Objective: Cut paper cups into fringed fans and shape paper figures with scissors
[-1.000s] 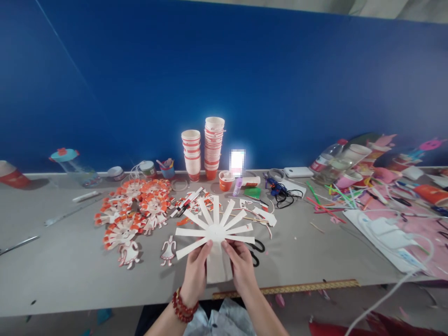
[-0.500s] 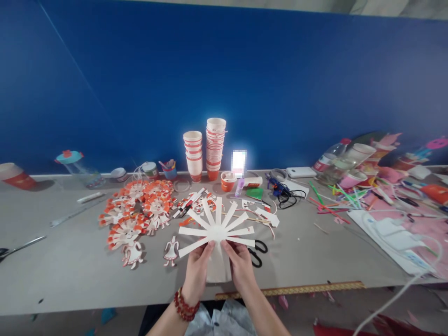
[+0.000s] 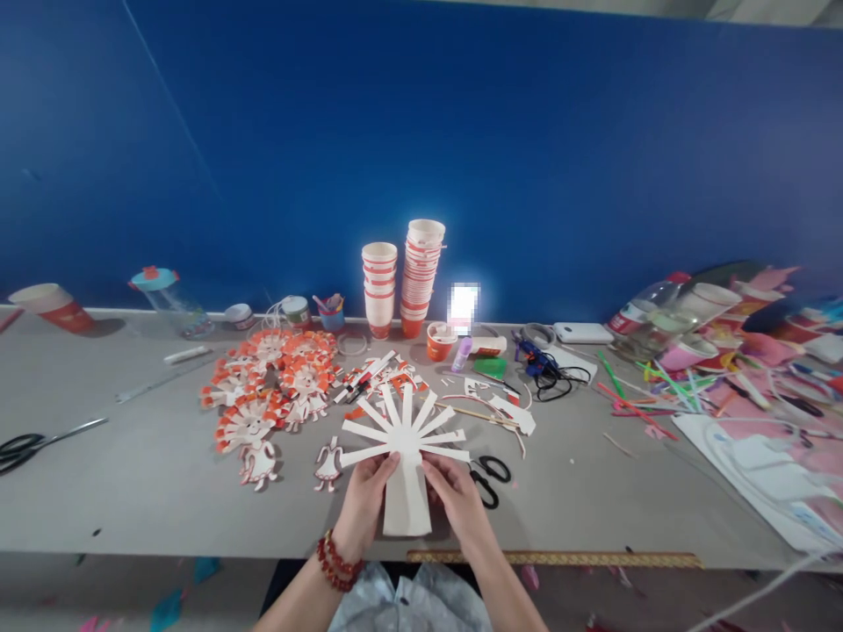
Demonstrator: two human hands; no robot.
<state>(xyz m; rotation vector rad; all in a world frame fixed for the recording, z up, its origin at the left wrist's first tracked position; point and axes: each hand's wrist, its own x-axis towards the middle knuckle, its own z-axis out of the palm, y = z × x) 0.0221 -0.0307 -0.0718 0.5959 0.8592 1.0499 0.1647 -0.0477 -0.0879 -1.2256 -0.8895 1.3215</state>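
Between my two hands is a white paper cup cut into strips (image 3: 407, 491), its narrow strips fanned out around a round centre and one wide strip pointing down toward me. My left hand (image 3: 366, 497) pinches it on the left, thumb on top near the centre. On the right, my right hand (image 3: 456, 499) grips it the same way. Black-handled scissors (image 3: 491, 474) lie just beyond my right hand, their blades hidden under the paper. A paper doll cutout in a dress (image 3: 327, 463) lies left of my left hand.
Orange-and-white paper figures (image 3: 263, 386) are heaped at left. Tall stacks of paper cups (image 3: 421, 272) stand by the blue wall. Paper scraps, a blue glue gun (image 3: 540, 360) and a glue stick (image 3: 462, 353) lie behind the hands. A yellow ruler (image 3: 553, 558) runs along the front edge.
The camera view has shifted slightly, so the table things appear farther right. Both hands still hold the cut cup, its wide strip now showing flatter and more fully.
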